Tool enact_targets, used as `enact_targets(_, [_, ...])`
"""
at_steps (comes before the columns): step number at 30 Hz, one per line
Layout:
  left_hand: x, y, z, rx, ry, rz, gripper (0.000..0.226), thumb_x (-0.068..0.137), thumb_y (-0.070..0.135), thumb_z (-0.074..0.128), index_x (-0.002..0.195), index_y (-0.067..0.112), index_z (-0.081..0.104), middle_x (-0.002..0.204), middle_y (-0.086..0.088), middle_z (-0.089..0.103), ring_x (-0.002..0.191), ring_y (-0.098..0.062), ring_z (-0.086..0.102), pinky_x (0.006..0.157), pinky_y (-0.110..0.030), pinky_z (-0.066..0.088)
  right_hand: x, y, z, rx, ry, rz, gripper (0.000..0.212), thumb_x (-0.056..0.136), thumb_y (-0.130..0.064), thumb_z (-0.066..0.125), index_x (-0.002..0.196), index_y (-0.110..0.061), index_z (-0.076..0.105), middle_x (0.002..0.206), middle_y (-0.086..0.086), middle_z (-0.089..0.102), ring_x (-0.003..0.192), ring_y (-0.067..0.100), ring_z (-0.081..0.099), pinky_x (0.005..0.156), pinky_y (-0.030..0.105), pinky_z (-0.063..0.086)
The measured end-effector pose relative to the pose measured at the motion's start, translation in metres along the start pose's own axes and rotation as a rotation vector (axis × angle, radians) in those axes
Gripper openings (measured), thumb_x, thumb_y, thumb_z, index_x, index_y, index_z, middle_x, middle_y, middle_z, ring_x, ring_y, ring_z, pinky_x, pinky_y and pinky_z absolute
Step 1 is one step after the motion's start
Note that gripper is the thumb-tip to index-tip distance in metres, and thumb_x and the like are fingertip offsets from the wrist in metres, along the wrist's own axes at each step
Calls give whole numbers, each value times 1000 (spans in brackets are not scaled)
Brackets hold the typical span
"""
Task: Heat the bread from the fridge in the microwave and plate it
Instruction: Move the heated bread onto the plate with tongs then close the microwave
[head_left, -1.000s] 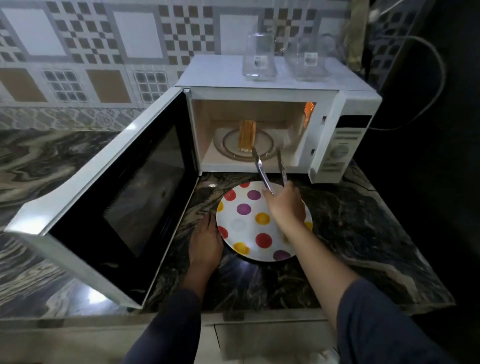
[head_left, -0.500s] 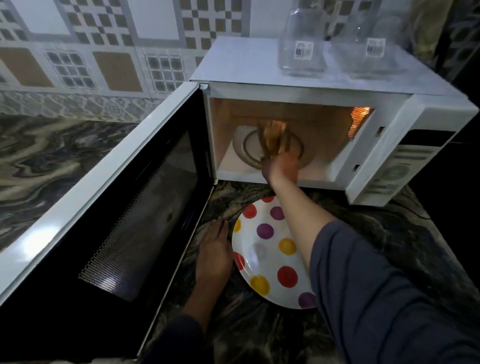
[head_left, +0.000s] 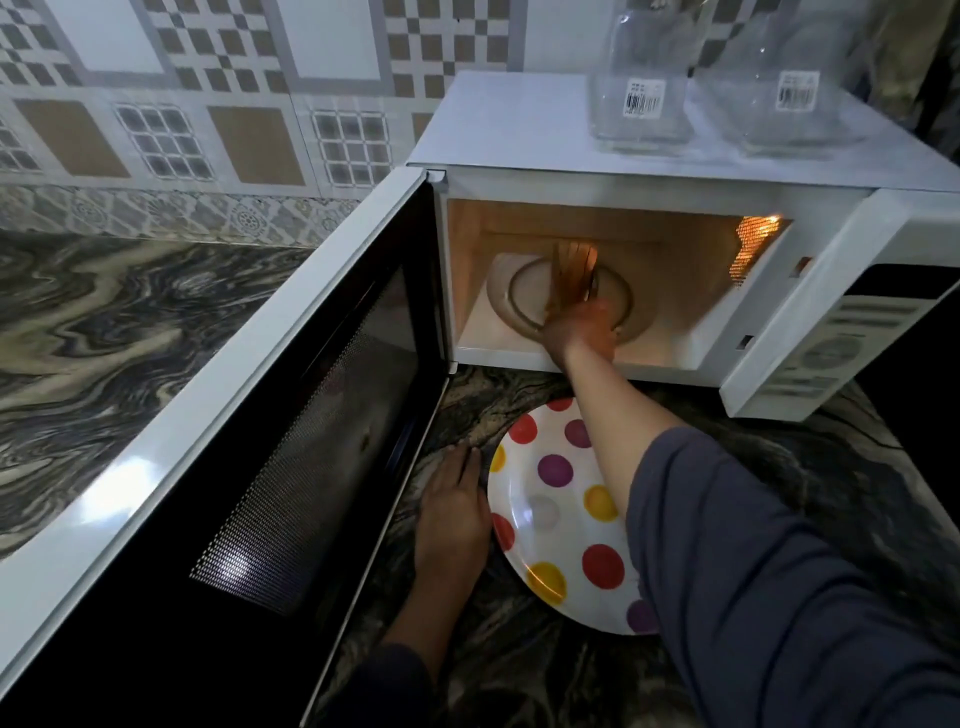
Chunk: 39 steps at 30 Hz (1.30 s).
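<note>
Step in hand: getting the bread out, with heating apparently done. The white microwave (head_left: 509, 119) stood with its black-windowed door (head_left: 270, 415) swung fully open to its left and the cavity lamp lit. The thin golden-brown bread slice (head_left: 569, 270) stood on edge on the round glass turntable (head_left: 506, 312) inside the microwave, about mid-cavity. The right hand (head_left: 582, 332) was inside the microwave's opening, fingers curled round the metal tongs (head_left: 591, 278). The tong arms sat either side of the slice; could not tell if they already pinched it. The left hand (head_left: 454, 519) lay flat on the dark marbled stone tabletop (head_left: 493, 395) in front of the microwave, fingers straight and together. It was at the left rim of the round white plate with coloured polka dots (head_left: 550, 512); touching or just beside, unclear. The plate held no food and lay just in front of the microwave's opening, partly under the right forearm.

Next move, as judged: squeeze the tongs on the slice, lift it off the turntable, draw it back over the microwave's front sill and lower it onto the plate. The slice looked thin and upright, so it would likely tip if gripped loosely.

Room: the open door walled off the microwave's left side, the cavity roof sat low over the slice, and the sill had to be cleared. The carry was short. Two clear glass jars (head_left: 641, 104) on top of the microwave were well apart from the path.
</note>
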<state>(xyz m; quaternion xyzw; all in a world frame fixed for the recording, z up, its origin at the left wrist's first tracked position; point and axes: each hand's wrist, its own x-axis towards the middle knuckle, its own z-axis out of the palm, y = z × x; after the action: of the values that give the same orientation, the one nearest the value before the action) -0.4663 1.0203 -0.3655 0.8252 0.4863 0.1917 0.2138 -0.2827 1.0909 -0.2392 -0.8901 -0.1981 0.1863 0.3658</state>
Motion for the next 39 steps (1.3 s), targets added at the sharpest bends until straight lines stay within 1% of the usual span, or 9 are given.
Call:
enact_targets(4, [-2,0,-1,-13,2,8,69,82,37,13,140,9,39,148,-10,39,139,-21,32,112,-24,16,-2,2,2,-37,5,-12,50,94,-19,45,139,-1,32,142,16,43,126,35,48,98,39,43])
enact_targets(11, [-3,1,-2,-17,-6,5,73,79,38,12,138,8,42,145,-11,42,138,-23,34,111,-24,16,-7,10,-2,-32,26,-33,40,93,-16,45,130,-2,46,135,17,52,120,34,53,95,39,45])
enact_targets(17, [-2,2,-3,-30,-14,-6,76,77,40,10,139,8,42,146,-11,41,138,-23,34,112,-24,15,-15,19,-9,-97,58,-37,35,96,-16,44,128,-2,48,130,17,54,118,36,53,92,39,45])
enact_targets(21, [-3,0,-1,-13,-16,-1,72,81,37,12,139,9,43,146,-11,41,138,-22,33,111,-23,14,-20,22,-14,-110,61,-56,31,96,-20,46,123,-5,51,124,15,59,114,33,56,83,37,46])
enact_targets(25, [-1,-1,0,-7,-23,-2,49,94,20,34,141,10,38,149,-9,37,140,-20,28,115,-25,16,-31,25,-24,-81,95,-48,30,96,-20,47,123,-8,50,124,13,58,112,32,57,79,36,45])
enact_targets(29, [-1,0,-2,-11,-24,8,48,94,16,41,142,9,36,149,-10,36,141,-21,28,116,-26,16,-55,40,-38,43,109,-61,29,94,-26,49,119,-11,52,117,10,60,102,29,59,69,32,42])
enact_targets(33, [-5,4,-4,9,-45,13,50,96,18,41,144,8,32,151,-11,32,142,-21,24,116,-26,13,-96,62,-62,42,58,-64,37,94,-29,51,125,-9,48,123,9,57,100,25,57,63,25,38])
enact_targets(35, [-10,7,-5,54,-72,36,52,96,22,37,145,6,29,152,-14,28,143,-23,23,118,-29,11,-118,76,-72,32,37,-62,39,94,-29,51,127,-8,47,127,10,55,109,27,56,69,26,36])
enact_targets(39, [-31,9,-4,138,-57,38,51,95,24,32,142,7,34,148,-16,36,139,-27,31,117,-36,19,-157,111,-77,31,17,-74,46,92,-31,55,131,-8,45,130,11,54,118,28,53,81,27,39])
